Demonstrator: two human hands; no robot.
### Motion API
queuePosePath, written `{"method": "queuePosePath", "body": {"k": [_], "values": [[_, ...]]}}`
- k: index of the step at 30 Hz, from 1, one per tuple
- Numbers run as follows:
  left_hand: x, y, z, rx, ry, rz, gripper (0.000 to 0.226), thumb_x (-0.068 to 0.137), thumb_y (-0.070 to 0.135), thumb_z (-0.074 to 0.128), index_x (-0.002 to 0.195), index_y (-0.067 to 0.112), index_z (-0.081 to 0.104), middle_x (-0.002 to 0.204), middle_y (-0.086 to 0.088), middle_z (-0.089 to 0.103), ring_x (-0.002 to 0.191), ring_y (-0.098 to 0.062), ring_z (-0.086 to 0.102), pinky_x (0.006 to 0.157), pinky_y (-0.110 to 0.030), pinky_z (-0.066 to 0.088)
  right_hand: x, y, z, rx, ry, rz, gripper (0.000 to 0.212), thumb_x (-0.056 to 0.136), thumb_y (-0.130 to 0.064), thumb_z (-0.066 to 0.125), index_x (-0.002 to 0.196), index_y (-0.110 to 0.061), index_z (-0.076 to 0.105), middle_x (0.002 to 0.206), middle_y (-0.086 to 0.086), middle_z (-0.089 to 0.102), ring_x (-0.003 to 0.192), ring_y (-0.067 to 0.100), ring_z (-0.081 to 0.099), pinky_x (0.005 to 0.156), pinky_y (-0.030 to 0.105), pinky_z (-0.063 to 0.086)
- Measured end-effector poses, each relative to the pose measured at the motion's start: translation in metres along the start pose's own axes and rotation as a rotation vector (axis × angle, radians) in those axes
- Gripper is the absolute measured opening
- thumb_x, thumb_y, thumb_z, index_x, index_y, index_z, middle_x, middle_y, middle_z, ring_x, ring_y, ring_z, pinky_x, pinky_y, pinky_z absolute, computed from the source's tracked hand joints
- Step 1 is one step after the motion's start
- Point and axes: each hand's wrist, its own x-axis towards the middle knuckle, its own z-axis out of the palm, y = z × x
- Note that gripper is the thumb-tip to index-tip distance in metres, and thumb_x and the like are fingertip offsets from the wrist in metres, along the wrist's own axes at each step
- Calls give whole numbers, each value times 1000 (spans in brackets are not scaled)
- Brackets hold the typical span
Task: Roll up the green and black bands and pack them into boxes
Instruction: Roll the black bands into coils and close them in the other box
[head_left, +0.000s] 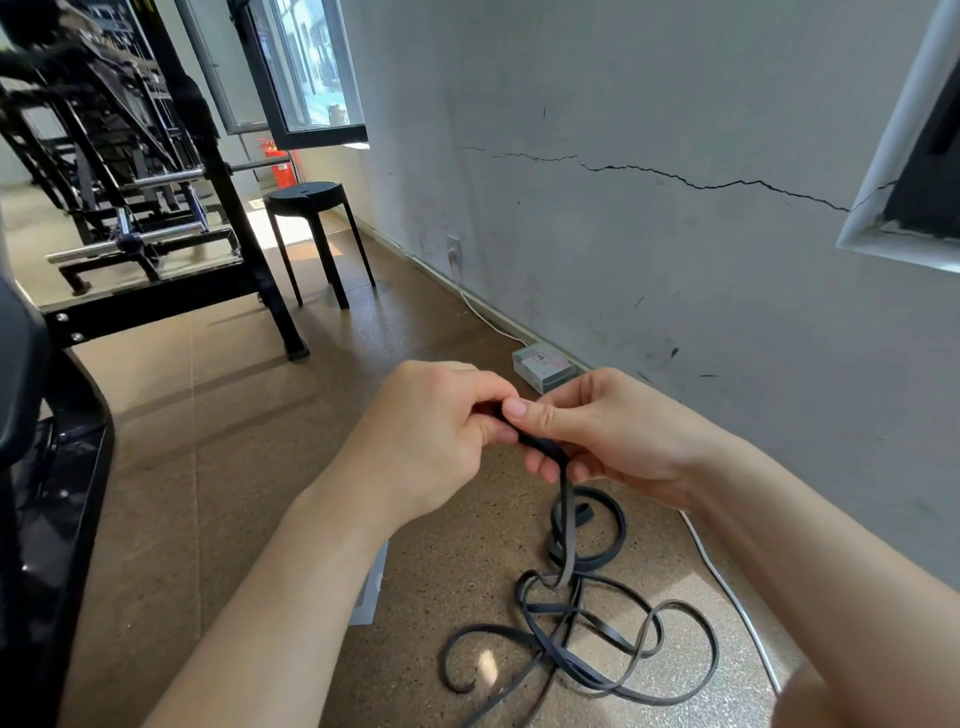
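Forearms: both reach in from the bottom edge and meet at frame centre.
Left hand: grip pinching the end of the black band.
Right hand: grip clenched on the same end, thumb on top, fingers curled under.
Band run: one strand hangs from the hands to the floor; the rest lies in loose tangled loops, lower centre-right.
Roll: judged barely begun.
Green band: not visible.
Box: small, pale, by the wall, just above the hands; contents cannot be told.
Remaining: nearly all rolling, then packing.
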Motion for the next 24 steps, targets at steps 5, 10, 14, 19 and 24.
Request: {"method": "queuePosePath", "body": {"k": [5, 10, 14, 19, 24], "values": [[1, -3, 0, -438, -18, -200, 26, 70, 8, 80, 92, 22, 75, 84, -4, 72, 81, -19, 67, 79, -34, 56, 0, 1, -4, 148, -55, -68, 25, 77, -30, 67, 78, -5, 69, 65, 6, 62, 58, 14, 53, 48, 17, 35], [0, -5, 4, -785, -71, -186, 18, 78, 4, 70, 95, 1, 71, 74, -13, 69, 75, -27, 69, 78, -35, 54, -1, 0, -5, 258, -138, -91, 19, 86, -26, 64, 76, -11, 71, 71, 7, 65, 61, 12, 56, 47, 15, 35], [1, -7, -1, -376, 38, -220, 22, 75, 13, 77, 88, 31, 76, 81, 9, 73, 83, -8, 68, 82, -33, 54, -2, -4, -5, 137, -116, -42, 32, 91, -41, 55, 84, -13, 70, 78, 11, 70, 64, 14, 60, 51, 20, 36], [0, -1, -2, -109, 12, -151, 25, 76, 13, 76, 84, 37, 75, 72, 10, 69, 75, -6, 59, 67, -22, 46, -2, -4, -3, -3, 21, -34, 37, 91, -45, 57, 102, -9, 59, 74, 10, 71, 59, 15, 58, 52, 23, 36], [2, -1, 1, 34, -36, -43, 23, 77, 10, 72, 83, 31, 75, 75, 8, 66, 74, -7, 60, 70, -35, 51, 1, -3, 3, -104, 121, -68, 44, 79, -40, 72, 99, -11, 45, 67, 7, 71, 54, 14, 58, 48, 21, 36]]}}
